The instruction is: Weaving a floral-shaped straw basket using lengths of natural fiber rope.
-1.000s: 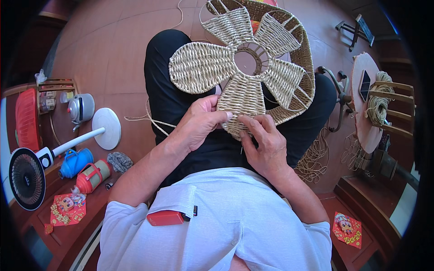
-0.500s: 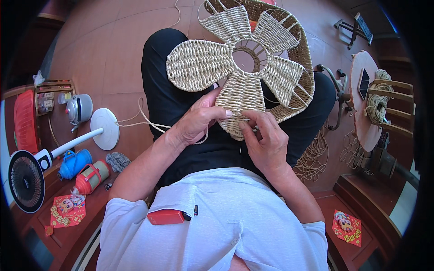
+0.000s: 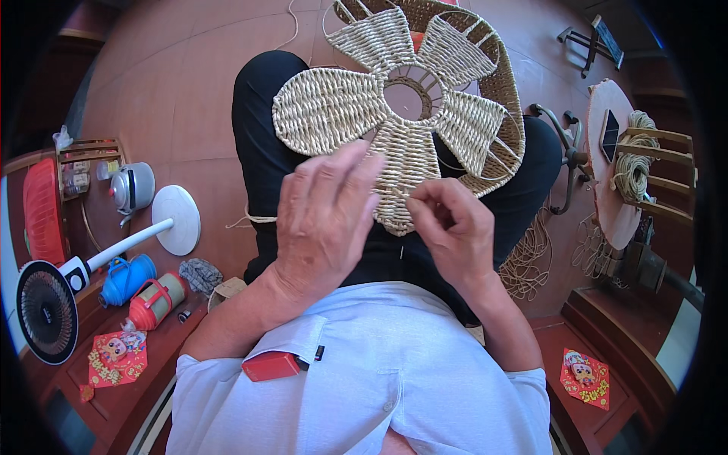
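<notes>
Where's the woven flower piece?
Head view, upper centre: the woven flower piece is over the black trousers, its nearest petal tip between the left hand and right hand.

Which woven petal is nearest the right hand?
The lowest petal, pointing toward the person's shirt: its tip lies beside the right hand. The other four petals point left, up or right, farther off.

By the reddish tiled floor (image 3: 208,114), a white fan base (image 3: 182,208) is borne at nine o'clock and tangled cord (image 3: 530,262) between three and four.
</notes>
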{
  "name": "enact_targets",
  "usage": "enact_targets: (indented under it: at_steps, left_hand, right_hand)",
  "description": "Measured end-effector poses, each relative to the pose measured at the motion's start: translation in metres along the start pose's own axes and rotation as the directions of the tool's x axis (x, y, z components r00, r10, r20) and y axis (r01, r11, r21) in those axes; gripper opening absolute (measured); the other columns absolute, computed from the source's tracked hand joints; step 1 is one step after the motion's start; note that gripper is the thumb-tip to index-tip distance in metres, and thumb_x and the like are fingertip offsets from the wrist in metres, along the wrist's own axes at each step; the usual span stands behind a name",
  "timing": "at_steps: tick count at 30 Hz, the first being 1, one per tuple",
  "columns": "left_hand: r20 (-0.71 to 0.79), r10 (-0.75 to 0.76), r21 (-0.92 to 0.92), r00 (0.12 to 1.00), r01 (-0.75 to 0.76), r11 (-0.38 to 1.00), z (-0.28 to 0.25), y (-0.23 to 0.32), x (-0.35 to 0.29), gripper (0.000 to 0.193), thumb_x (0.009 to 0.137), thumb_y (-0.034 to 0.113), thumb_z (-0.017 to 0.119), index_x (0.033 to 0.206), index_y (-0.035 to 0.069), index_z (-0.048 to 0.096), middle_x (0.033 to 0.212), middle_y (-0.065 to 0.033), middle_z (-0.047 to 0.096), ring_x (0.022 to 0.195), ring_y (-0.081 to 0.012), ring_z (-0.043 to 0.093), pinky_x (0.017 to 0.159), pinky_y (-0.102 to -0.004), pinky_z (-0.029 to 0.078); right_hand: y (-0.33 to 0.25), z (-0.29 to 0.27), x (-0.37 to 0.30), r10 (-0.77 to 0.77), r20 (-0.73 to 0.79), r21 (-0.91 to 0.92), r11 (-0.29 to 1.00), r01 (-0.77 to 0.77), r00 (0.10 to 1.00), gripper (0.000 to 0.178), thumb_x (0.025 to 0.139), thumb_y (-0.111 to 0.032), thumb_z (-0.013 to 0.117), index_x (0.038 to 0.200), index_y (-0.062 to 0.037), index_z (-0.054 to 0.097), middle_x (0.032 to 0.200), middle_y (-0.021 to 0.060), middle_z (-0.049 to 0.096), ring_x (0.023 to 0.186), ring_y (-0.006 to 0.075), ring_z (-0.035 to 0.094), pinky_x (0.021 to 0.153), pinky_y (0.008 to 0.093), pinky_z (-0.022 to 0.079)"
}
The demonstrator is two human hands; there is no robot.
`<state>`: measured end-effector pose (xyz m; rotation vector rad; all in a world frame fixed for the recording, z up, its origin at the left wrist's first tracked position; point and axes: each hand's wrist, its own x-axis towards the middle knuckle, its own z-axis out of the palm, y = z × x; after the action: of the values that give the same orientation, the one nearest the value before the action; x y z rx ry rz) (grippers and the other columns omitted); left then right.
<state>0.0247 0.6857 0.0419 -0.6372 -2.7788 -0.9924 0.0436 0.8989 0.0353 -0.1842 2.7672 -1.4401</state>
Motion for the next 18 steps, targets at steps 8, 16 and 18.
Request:
enact_targets:
  at_steps: [8,16,18]
  left_hand:
    - [0.288,-0.219,-0.723,0.932,0.362,0.589,0.02,0.001,0.009,0.017,0.104,0.006,0.077,0.12,0.001,0.079,0.107,-0.0051,0.078,0.096,-0.0085,0.071,0.085,-0.0257,0.058]
    - [0.062,-0.07,-0.308,0.996,0.086,0.948,0.026,-0.006,0.006,0.013,0.093,0.003,0.083,0.105,0.003,0.081,0.092,-0.008,0.071,0.078,-0.0175,0.067,0.07,-0.0318,0.053]
    - [0.007,-0.025,-0.266,1.0,0.026,0.964,0.033,-0.005,0.008,0.011,0.092,0.003,0.083,0.102,0.003,0.079,0.09,-0.0084,0.069,0.078,-0.0208,0.067,0.07,-0.0344,0.054]
  right_hand:
    - [0.004,-0.047,0.001,0.445,0.192,0.533,0.701,-0.474,0.875,0.017,0.106,-0.005,0.072,0.122,0.001,0.07,0.098,-0.0022,0.071,0.074,-0.0005,0.057,0.062,0.0179,0.045]
    - [0.013,-0.038,0.005,0.434,0.271,0.311,0.805,-0.505,0.859,0.056,0.105,-0.002,0.066,0.158,0.0073,0.05,0.122,0.0134,0.075,0.072,0.0082,0.067,0.06,0.0265,0.057]
    - [0.015,-0.035,0.007,0.43,0.302,0.325,0.792,-0.516,0.851,0.056,0.105,-0.004,0.066,0.158,0.0083,0.05,0.123,0.0143,0.074,0.071,0.0087,0.067,0.06,0.0262,0.057]
